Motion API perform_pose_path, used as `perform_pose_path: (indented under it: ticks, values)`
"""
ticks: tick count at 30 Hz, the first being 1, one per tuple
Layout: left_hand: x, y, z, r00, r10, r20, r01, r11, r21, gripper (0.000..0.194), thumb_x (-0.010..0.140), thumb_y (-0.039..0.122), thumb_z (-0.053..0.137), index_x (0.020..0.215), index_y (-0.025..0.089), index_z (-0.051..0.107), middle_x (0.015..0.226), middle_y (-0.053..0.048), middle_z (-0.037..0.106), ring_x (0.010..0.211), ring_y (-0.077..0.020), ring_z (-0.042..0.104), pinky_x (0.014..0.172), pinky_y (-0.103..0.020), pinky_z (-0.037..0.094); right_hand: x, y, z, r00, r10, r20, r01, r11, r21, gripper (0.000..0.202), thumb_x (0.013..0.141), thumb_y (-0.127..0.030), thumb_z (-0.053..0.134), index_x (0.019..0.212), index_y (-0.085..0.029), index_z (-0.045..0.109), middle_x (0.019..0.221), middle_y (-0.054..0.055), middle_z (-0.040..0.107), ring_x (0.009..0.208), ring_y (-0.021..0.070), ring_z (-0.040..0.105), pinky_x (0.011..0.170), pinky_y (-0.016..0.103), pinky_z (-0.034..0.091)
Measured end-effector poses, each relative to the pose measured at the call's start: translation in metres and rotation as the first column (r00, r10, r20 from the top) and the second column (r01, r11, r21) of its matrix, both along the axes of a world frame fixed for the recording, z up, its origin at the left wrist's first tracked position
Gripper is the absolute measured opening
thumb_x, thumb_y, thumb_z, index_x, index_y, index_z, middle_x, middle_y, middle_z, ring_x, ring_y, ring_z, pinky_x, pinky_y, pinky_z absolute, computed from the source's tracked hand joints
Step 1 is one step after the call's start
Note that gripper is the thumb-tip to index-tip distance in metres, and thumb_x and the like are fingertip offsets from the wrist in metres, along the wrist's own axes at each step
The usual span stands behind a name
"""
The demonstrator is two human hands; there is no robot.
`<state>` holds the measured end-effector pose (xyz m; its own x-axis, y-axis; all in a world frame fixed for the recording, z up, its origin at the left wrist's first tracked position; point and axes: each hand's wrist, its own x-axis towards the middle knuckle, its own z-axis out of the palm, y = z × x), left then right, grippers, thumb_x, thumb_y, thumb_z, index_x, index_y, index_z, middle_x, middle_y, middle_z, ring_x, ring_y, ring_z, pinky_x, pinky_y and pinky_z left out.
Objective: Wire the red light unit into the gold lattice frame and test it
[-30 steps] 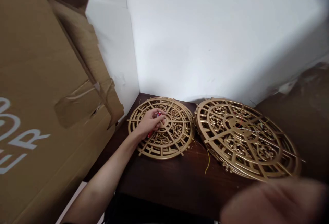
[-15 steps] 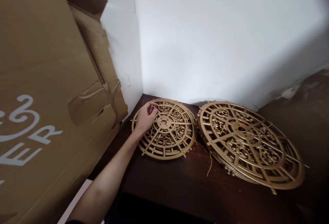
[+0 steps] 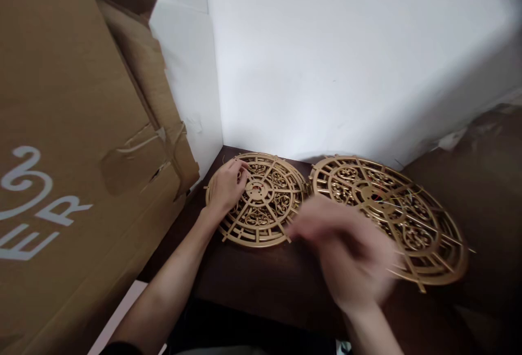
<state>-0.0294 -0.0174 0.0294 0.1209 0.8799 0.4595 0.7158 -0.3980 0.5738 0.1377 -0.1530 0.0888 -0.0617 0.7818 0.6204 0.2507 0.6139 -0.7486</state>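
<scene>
Head view, right hand (image 3: 350, 251): blurred, above the dark table (image 3: 261, 273); whether its fingers hold anything, I cannot tell.
Cardboard box (image 3: 77, 94): at the left, its side white-lettered; its inside is hidden from me.
Left hand (image 3: 229, 182): over the left part of the left stack of gold discs (image 3: 264, 193), fingers bent; I cannot tell if they clamp something.
Left stack: openwork pattern, lying on the table.
Right stack (image 3: 416, 225): similar discs, just beside it, thin wires (image 3: 396, 200) on top.
White wall (image 3: 334, 61): behind both stacks.
</scene>
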Motion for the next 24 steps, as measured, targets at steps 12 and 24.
perform_pose_path:
  ticks: [12,24]
  values:
    - [-0.003,-0.001,-0.003,0.914,0.025,-0.404,-0.042,0.999,-0.033,0.041,0.092,0.045,0.041,0.077,0.023,0.073,0.086,-0.005,0.064,0.072,-0.0187,0.060,0.057,-0.029,0.035,-0.019,0.097,-0.082,0.870,-0.144,0.472,0.278,0.934,-0.226,0.037,0.077,-0.001,0.044,0.086,-0.020,0.075,0.087,0.004,0.068,0.088,0.0194,0.058,0.085,0.035,0.044]
    - [-0.002,0.000,-0.002,0.944,-0.138,-0.300,0.116,0.989,-0.087,0.040,0.083,0.050,0.056,0.057,0.020,0.062,0.070,-0.004,0.057,0.060,-0.0159,0.051,0.053,-0.028,0.027,-0.014,0.099,-0.094,0.940,-0.172,0.294,0.227,0.960,-0.165,0.036,0.083,-0.007,0.048,0.107,-0.021,0.069,0.104,0.005,0.072,0.096,0.0199,0.062,0.090,0.035,0.048]
